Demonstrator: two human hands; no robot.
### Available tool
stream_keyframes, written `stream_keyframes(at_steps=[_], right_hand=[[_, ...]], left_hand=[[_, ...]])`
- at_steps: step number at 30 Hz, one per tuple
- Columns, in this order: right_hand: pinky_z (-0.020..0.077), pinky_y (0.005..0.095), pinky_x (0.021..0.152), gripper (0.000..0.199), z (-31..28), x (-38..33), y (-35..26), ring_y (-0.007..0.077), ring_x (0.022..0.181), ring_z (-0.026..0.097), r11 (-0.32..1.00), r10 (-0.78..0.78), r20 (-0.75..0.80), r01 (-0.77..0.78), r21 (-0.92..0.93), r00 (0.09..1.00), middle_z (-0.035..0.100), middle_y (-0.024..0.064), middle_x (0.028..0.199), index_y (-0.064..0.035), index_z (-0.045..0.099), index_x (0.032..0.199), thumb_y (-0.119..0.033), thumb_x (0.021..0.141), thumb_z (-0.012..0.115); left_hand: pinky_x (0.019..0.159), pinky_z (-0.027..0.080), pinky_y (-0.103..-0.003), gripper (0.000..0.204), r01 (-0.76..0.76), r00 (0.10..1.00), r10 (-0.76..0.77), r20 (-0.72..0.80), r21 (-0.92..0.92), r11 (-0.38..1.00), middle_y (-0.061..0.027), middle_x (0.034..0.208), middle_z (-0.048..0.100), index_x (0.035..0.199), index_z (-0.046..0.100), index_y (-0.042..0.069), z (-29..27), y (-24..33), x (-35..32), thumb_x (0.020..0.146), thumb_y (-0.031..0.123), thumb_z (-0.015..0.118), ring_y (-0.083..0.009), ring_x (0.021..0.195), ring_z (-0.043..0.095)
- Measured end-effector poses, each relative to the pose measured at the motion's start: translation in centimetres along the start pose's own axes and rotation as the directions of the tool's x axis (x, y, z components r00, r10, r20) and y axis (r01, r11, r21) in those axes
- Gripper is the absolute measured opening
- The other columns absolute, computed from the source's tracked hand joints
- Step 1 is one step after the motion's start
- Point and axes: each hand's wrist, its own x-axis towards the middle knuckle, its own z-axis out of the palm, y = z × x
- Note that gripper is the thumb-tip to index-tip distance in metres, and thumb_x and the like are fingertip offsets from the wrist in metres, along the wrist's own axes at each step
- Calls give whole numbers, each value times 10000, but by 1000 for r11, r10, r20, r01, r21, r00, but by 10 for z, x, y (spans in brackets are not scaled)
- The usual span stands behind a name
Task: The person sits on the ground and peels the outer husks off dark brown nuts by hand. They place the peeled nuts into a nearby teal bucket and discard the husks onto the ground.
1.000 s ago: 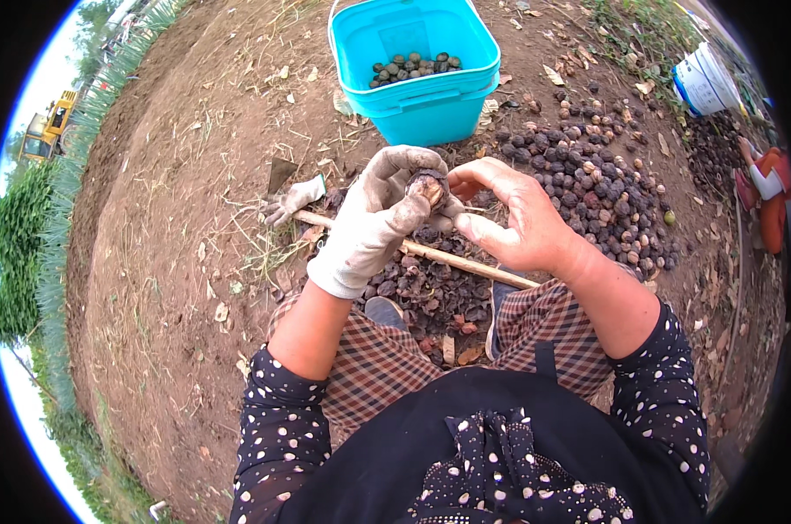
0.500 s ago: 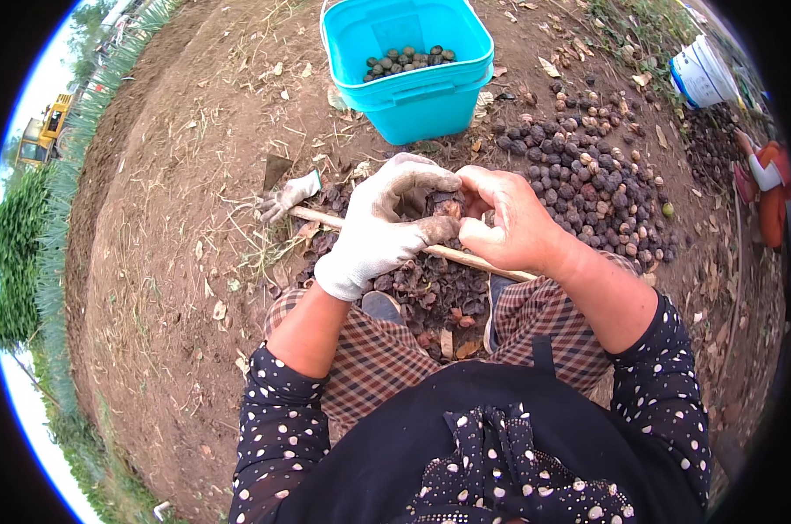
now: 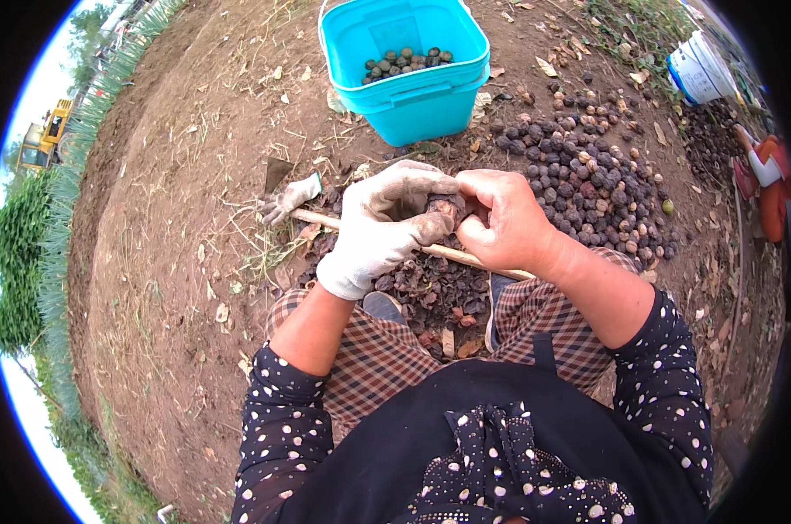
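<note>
The dark-husked nut point(image 3: 445, 206), probably light, hard but slippery, suits a pinch around its middle. The gloved left hand point(image 3: 379, 214) clamps it; the bare right hand point(image 3: 511, 223) meets its right side, grip unclear. A blue bucket point(image 3: 420, 120) stands beyond.

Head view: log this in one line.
left hand: gloved, holds dark nut | right hand: bare, at dark nut | blue bucket: nuts inside

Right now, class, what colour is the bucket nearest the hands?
The bucket is bright turquoise, shown best in the head view.
</note>
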Motion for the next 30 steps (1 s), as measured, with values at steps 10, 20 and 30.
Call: stream_keyframes(at_steps=[10, 20, 30], right_hand=[[455, 310, 550, 105, -4, 3, -13, 145, 594, 573, 978, 152, -30, -146, 151, 988, 594, 107, 733, 21, 625, 865, -60, 803, 650], [494, 364, 578, 86, -5, 8, 6, 291, 618, 606, 937, -219, -110, 177, -302, 970, 593, 141, 734, 1, 638, 847, -10, 763, 620], [525, 368, 596, 264, -8, 4, -18, 302, 670, 654, 993, 38, -78, -47, -107, 996, 652, 162, 827, -6, 673, 1032, -32, 772, 636]], left_hand=[[771, 610, -293, 577, 105, 989, -129, -74, -268, 958, -82, 1118, 663, 1301, 568, 18, -5, -5, 4, 829, 214, 834, -155, 956, 680], [854, 568, -280, 489, 259, 957, -272, -102, -123, 958, -81, 1139, 678, 1274, 607, -12, -2, 0, 6, 876, 191, 806, -135, 1026, 649], [678, 553, -227, 537, 312, 950, -313, -4, -46, 949, -81, 1081, 689, 1287, 592, -29, -11, -1, 6, 917, 326, 751, -107, 864, 670]])
